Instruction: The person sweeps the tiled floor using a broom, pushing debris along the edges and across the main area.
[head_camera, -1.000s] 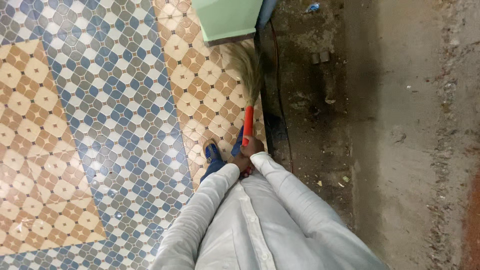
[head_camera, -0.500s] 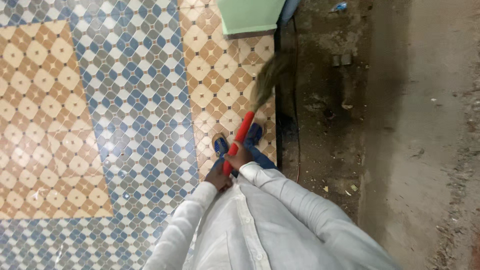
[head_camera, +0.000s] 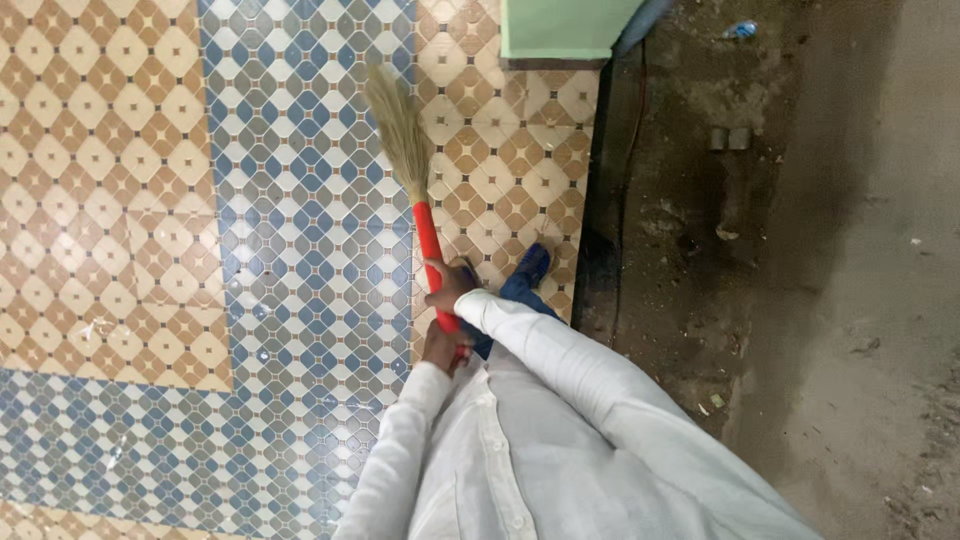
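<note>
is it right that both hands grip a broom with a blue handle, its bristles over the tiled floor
Not quite: the handle is red, not blue. The head view shows the left hand and right hand gripping the broom, its bristles over the tiled floor.

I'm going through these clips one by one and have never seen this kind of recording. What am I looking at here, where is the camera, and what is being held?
There is no machine. A camera worn on a person's head looks straight down, so you see their white shirt and both arms. The right hand and, below it, the left hand grip the red handle of a grass broom, whose bristles rest on the patterned tiled floor. A blue shoe shows near the tile edge. To the right lies dirty bare ground with scattered bits of litter.
</note>
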